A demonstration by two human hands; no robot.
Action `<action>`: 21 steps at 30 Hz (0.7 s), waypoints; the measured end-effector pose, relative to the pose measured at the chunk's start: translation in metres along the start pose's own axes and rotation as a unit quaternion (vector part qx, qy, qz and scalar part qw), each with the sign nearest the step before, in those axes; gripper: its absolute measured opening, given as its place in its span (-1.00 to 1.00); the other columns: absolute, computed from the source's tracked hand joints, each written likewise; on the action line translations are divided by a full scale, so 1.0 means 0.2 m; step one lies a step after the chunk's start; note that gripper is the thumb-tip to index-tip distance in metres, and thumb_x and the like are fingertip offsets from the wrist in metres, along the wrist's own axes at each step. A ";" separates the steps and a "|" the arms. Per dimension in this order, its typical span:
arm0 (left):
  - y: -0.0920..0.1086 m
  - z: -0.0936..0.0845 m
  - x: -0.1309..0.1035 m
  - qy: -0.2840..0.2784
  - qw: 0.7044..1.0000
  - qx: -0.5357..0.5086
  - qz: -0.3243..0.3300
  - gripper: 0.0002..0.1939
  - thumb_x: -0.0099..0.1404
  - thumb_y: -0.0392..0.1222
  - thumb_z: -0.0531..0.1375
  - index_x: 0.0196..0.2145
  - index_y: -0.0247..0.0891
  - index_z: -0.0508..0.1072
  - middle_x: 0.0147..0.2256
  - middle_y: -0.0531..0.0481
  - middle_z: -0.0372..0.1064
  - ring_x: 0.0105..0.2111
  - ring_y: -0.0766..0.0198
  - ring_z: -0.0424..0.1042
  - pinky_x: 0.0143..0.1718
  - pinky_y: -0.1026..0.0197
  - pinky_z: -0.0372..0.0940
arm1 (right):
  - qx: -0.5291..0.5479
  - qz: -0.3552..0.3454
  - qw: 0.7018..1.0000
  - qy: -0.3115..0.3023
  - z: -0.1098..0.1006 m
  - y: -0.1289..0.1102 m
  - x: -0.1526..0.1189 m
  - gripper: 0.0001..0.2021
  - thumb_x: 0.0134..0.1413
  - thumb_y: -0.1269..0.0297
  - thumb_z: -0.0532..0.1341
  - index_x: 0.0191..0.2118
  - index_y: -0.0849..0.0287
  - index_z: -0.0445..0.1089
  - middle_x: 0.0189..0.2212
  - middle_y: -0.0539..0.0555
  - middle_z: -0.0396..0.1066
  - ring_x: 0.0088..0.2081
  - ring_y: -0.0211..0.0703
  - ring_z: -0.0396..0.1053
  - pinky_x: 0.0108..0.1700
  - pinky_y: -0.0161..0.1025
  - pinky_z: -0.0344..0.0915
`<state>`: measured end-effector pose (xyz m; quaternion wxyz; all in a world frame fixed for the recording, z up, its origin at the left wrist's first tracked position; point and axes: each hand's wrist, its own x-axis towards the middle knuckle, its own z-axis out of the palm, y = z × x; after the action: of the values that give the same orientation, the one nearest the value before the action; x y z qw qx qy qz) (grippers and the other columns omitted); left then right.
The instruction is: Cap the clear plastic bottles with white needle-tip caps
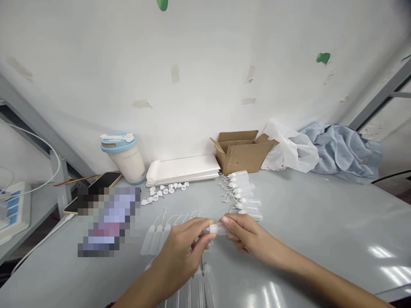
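Observation:
My left hand [188, 246] pinches the white neck of a small translucent bottle [221, 229], held level above the grey table. The bottle's other end is in the closed fingers of my right hand [245, 233]. Several clear bottles [156, 239] with thin tubes lie in a row behind and left of my left hand, partly hidden by it. More clear tubes [195, 291] lie under my left wrist. A stack of bottles with white necks [247, 192] lies beyond my right hand. Small white caps [165, 190] are scattered in front of the white packets [186, 169].
An open cardboard box [242, 156], a white plastic bag [290, 147] and a blue cloth [343, 149] stand or lie along the wall. At the left are a lidded cup [126, 160], a phone [93, 192], a blurred device [111, 220] and a power strip [14, 211].

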<state>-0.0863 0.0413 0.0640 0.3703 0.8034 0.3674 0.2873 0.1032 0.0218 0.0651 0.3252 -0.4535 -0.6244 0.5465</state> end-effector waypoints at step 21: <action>0.00 -0.02 0.05 -0.066 0.953 -0.237 -0.180 -0.61 0.23 0.05 0.10 -0.54 -0.34 0.40 -0.55 0.00 0.36 -0.58 0.36 0.34 -0.56 0.34 0.22 | -0.507 -0.291 0.804 0.109 -0.02 0.09 0.02 -0.79 0.28 0.41 -0.08 -0.08 0.26 0.23 -0.29 0.18 0.30 -0.34 -0.17 0.33 -0.42 -0.29 0.33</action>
<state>-0.0825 0.0508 0.0680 0.6188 0.6304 0.4020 0.2411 0.1087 0.0270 0.0484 0.2585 -0.4076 -0.8756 -0.0216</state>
